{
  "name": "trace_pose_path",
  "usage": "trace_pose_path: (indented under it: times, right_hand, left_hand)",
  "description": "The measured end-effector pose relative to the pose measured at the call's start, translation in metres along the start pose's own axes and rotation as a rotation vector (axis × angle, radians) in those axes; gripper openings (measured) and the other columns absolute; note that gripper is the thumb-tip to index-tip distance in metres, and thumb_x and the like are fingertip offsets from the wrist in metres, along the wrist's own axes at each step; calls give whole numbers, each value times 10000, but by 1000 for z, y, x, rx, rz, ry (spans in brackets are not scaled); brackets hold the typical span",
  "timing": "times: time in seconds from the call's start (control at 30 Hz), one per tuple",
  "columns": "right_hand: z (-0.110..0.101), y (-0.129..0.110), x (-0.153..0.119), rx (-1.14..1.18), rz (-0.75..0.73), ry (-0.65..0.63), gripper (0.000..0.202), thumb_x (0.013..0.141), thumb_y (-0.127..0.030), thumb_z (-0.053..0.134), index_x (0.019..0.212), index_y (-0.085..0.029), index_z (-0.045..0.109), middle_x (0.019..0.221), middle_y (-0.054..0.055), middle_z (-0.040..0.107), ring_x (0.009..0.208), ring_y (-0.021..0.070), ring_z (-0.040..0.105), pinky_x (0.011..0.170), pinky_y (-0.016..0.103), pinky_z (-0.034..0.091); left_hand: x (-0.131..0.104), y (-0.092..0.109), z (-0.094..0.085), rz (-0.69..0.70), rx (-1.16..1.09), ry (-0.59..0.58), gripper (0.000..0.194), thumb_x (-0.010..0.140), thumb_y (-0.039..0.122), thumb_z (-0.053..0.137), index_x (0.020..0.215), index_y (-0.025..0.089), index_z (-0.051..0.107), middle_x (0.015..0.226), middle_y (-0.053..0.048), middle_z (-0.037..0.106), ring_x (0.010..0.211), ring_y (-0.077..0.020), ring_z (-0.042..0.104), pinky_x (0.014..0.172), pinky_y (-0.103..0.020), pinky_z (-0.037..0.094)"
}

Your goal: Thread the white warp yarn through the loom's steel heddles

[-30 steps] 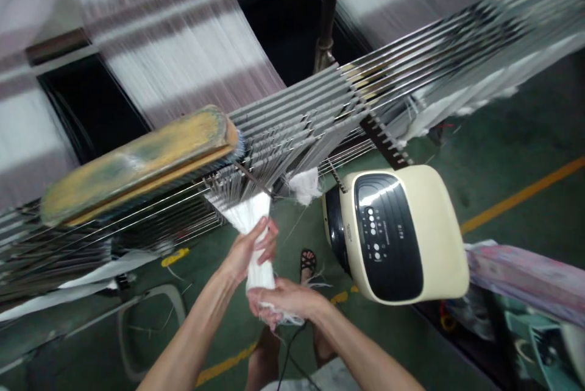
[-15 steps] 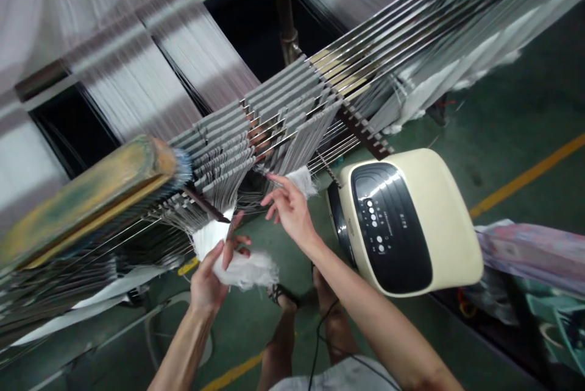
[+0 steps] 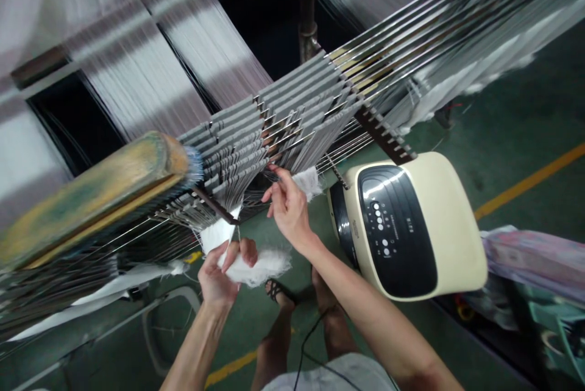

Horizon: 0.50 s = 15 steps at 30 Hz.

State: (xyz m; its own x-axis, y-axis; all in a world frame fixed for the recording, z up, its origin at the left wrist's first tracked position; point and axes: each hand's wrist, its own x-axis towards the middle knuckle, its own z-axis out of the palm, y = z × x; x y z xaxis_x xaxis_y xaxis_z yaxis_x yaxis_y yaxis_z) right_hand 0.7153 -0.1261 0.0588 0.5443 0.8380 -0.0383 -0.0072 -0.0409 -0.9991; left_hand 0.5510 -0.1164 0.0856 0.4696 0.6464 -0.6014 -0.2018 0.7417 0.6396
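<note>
My left hand (image 3: 225, 269) is closed around a bundle of white yarn (image 3: 218, 234), its fingers curled and a loose, frayed end (image 3: 262, 266) hanging out to the right. A dark, narrow metal bar (image 3: 217, 205) slants down just above it. My right hand (image 3: 290, 205) reaches up to the grey heddles (image 3: 244, 162) strung on rows of thin metal rods. Its index finger is stretched out and touches the threads, with the thumb apart. Whether a fine thread lies at that fingertip is too small to tell. Another white yarn tuft (image 3: 308, 183) hangs beside the right hand.
A worn yellow-green brush (image 3: 95, 196) lies across the rods at left. A cream appliance with a black control panel (image 3: 457, 226) stands at right. Sheets of white warp threads (image 3: 155, 68) stretch behind. A notched dark bar (image 3: 386, 135) juts toward the appliance.
My left fingers have curled in over the yarn. My right index finger has moved up to the heddle threads. The whole view has shifted slightly.
</note>
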Motion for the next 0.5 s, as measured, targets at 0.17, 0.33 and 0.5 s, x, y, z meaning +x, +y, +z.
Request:
trace_pose_path:
  times: [0.17, 0.33, 0.5]
  right_hand:
    - [-2, 2, 1, -108, -34, -9, 342, 981, -257, 309, 1303, -229, 420, 773, -17, 606, 542, 82, 536, 563, 202, 447]
    - [0, 3, 3, -173, -73, -39, 324, 978, -231, 304, 1272, -228, 438, 762, -19, 599, 542, 83, 528, 579, 203, 432]
    - [2, 4, 3, -168, -59, -5, 259, 983, -237, 299, 1197, -213, 442, 764, -18, 602, 549, 85, 535, 596, 215, 433]
  left_hand:
    - [-1, -3, -3, -46, -150, -29, 495, 774, 265, 533, 486, 185, 139, 456, 50, 126, 415, -88, 258, 434, -216, 298]
    - [1, -6, -10, -112, -158, 8, 479, 798, 284, 504, 503, 189, 138, 482, 61, 71, 410, -85, 161, 418, -221, 260]
    - [2, -7, -14, -127, -115, 15, 473, 817, 301, 485, 506, 191, 145, 488, 63, 72, 421, -87, 142, 427, -220, 271]
